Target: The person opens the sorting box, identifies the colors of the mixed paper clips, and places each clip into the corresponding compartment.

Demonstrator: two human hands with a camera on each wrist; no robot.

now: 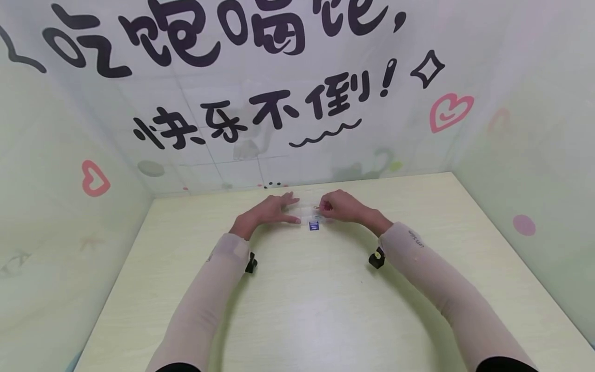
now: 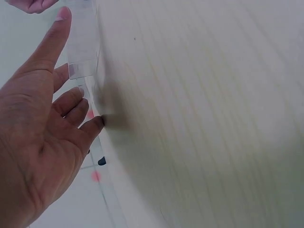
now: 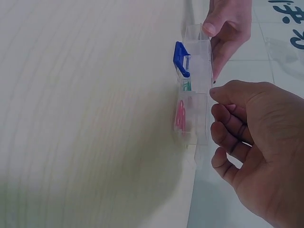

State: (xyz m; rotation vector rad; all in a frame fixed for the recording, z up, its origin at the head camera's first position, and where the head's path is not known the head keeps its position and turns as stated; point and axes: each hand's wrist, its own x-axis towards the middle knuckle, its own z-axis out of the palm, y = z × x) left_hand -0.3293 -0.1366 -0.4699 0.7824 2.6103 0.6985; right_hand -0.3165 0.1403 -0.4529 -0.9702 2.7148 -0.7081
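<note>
Near the table's far edge stands a clear plastic box (image 3: pixel 197 61) with compartments. My left hand (image 1: pixel 274 209) is at its left end, fingers spread and fairly straight, thumb at the near side. My right hand (image 1: pixel 343 206) is at the other end with curled fingers, pinching a small thin paper clip (image 1: pixel 316 207) that sticks out left of the fingertips. Pink paper clips (image 3: pixel 180 116) show through a near compartment in the right wrist view. On the box's near side is a blue plastic piece (image 3: pixel 181 59), with a bit of green (image 3: pixel 186 85) beside it.
The pale wood-grain table (image 1: pixel 297 299) ends at a printed white backdrop (image 1: pixel 260 144) close behind the box. Fabric walls rise at the left and right. A small black device (image 1: pixel 377 258) is worn at the right wrist, another (image 1: pixel 251 263) at the left.
</note>
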